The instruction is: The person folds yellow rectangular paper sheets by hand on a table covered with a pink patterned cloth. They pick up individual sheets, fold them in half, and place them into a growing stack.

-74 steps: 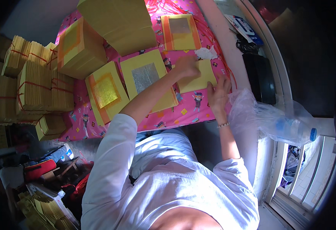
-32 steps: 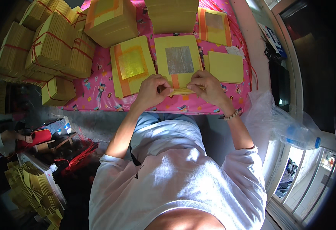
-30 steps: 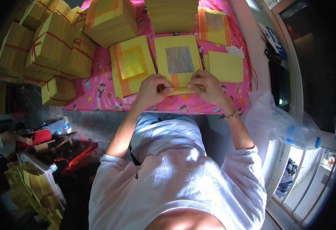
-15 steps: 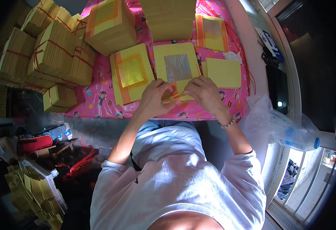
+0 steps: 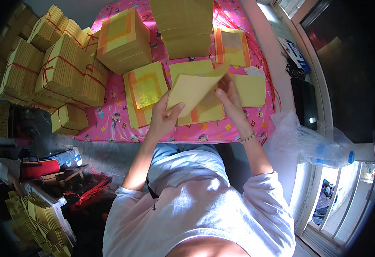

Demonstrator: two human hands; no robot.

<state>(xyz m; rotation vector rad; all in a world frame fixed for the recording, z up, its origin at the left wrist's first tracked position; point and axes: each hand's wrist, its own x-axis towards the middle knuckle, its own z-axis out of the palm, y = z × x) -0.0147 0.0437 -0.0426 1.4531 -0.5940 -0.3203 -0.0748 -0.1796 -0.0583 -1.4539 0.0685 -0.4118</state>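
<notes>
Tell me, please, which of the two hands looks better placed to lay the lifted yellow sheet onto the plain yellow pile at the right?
Probably the right hand: it holds the lifted sheet at the edge nearest the plain yellow pile, which lies just beside it. The left hand grips the sheet's lower left corner, farther away.

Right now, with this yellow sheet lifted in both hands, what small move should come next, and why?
Probably carry the sheet right and lay it on the plain yellow pile. The left hand pinches its lower edge and the right hand its far side, so it hangs clear above the stack it covers, and the plain pile lies just beside the right hand.
</notes>
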